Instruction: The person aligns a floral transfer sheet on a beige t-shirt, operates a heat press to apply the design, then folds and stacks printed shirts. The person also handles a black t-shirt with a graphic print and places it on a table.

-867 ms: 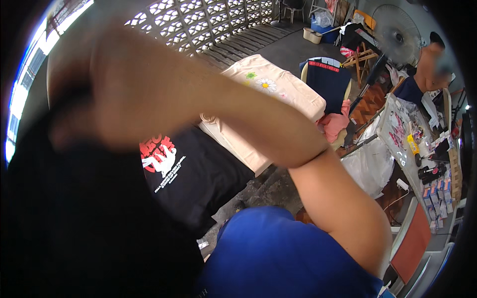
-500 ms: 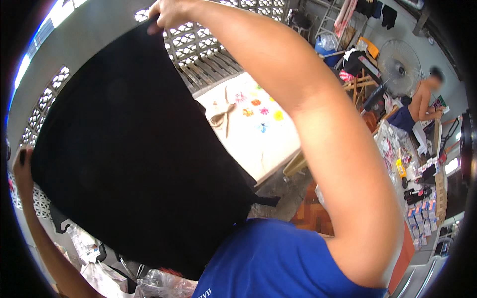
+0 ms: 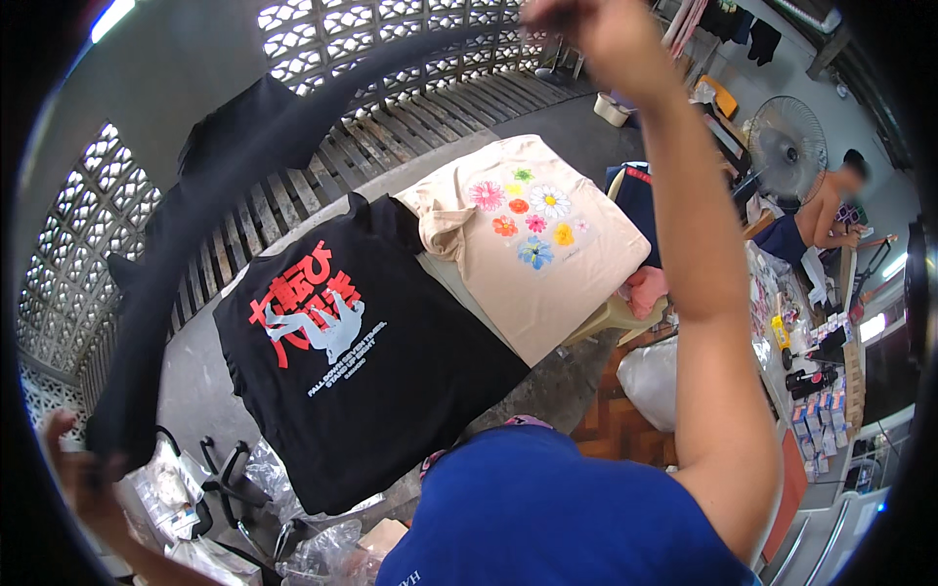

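Head view: taking the black printed T-shirt (image 3: 322,391) as landmark, a second black garment (image 3: 147,361) hangs in the air beyond it and round its left side, seen nearly edge-on as a long, bowed band. The right hand (image 3: 611,39), blurred, is raised beyond the printed T-shirt's far right corner, its fingers pinched together on one end of the garment; the left hand (image 3: 86,493), left of the printed T-shirt and low, curls its fingers round the other end, the exact grip being too smeared to read. Holding it at opposite ends, arms wide, probably serves to spread the cloth and keep it off what lies below. The printed T-shirt lies flat, print upward, perhaps so the design stays uncreased. Touching its right side, a beige floral T-shirt (image 3: 576,283) lies likewise face up, though some of its cloth is bunched in a knot-like twist (image 3: 449,230) near the black cloth. Grey slats (image 3: 469,103) run beyond the printed T-shirt, clear plastic bags (image 3: 327,557) lie on its near side, and well to its right stand a pedestal fan (image 3: 787,151) and a seated co-worker (image 3: 821,210).
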A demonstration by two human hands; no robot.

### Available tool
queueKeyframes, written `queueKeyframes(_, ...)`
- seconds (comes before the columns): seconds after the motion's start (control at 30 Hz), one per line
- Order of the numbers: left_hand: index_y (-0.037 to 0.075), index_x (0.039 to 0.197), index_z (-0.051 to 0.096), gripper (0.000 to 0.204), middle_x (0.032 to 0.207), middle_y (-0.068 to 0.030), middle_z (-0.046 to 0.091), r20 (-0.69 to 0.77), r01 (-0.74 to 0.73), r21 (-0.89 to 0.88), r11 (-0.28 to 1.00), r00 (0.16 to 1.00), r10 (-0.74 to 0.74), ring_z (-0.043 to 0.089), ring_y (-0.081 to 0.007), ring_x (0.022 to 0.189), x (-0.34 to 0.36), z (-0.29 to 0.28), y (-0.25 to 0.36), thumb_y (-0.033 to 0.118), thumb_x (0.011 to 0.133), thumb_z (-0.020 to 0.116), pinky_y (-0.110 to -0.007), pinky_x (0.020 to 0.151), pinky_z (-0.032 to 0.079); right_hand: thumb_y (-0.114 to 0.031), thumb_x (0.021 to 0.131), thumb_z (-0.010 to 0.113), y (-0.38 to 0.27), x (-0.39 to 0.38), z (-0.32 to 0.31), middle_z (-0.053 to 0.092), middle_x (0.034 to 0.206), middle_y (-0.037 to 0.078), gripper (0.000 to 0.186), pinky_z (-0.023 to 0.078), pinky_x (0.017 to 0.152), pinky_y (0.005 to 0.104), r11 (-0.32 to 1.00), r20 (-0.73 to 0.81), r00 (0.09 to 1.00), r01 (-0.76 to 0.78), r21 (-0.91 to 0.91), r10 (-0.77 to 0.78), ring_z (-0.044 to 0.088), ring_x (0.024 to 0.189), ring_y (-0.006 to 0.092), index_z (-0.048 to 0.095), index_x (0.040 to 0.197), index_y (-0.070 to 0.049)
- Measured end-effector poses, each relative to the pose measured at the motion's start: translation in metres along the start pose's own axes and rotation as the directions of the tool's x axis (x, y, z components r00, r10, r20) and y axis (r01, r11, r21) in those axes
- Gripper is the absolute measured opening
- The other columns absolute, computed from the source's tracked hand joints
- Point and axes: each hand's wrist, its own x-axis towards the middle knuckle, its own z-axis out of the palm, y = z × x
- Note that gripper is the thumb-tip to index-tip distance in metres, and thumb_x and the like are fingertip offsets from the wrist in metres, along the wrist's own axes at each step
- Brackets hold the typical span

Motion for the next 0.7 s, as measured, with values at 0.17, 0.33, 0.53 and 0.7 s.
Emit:
queueKeyframes(0.17,-0.002,0.063,0.040,0.023,0.062,-0.0170,0.044,0.466,0.341,-0.542,0.768,0.883,-0.063,0.049,-0.0388,0.064,-0.093,0.139,0.108,-0.004,0.050,0.059,-0.046,0.078,0.049,0.021,0.070,0.040,0.108,-0.228,0.041,0.073,0.091,0.014,0.032,0.054,0.089,0.0340,0.845,0.019,0.865,-0.484,-0.227,0.501,0.069,0.091,0.0205,0.065,0.083,0.005)
queueKeyframes(0.33,0.004,0.077,0.070,0.011,0.090,-0.0176,0.070,0.986,0.487,-0.081,0.870,0.168,-0.002,0.068,-0.0377,0.091,-0.177,0.155,0.171,0.007,0.066,0.071,-0.045,0.077,0.054,0.020,0.065,0.037,0.098,-0.395,0.103,0.072,0.094,0.017,0.036,0.055,0.088,0.0362,0.671,0.058,0.669,-0.740,-0.039,0.741,0.069,0.095,0.0231,0.066,0.078,0.002)
queueKeyframes(0.53,0.006,0.103,0.071,0.040,0.105,-0.0156,0.072,0.952,0.355,-0.299,0.886,0.167,0.255,0.068,-0.0340,0.100,-0.147,0.213,0.301,0.029,0.072,0.082,-0.045,0.087,0.053,-0.001,0.081,0.061,0.068,-0.536,0.088,0.070,0.108,0.018,0.023,0.054,0.086,0.0376,0.526,0.157,0.504,-0.787,-0.323,0.849,0.068,0.099,0.0323,0.071,0.102,-0.002)
queueKeyframes(0.7,0.004,0.110,0.067,0.025,0.124,-0.0164,0.064,0.556,0.419,-0.817,0.395,0.753,0.352,0.059,-0.0376,0.117,-0.090,0.315,0.524,0.010,0.085,0.068,-0.042,0.101,0.047,-0.015,0.084,0.062,0.040,-0.685,0.007,0.073,0.099,0.016,0.022,0.055,0.085,0.0413,-0.005,-0.090,0.031,-0.927,-0.375,0.995,0.070,0.094,0.0340,0.072,0.101,-0.006)
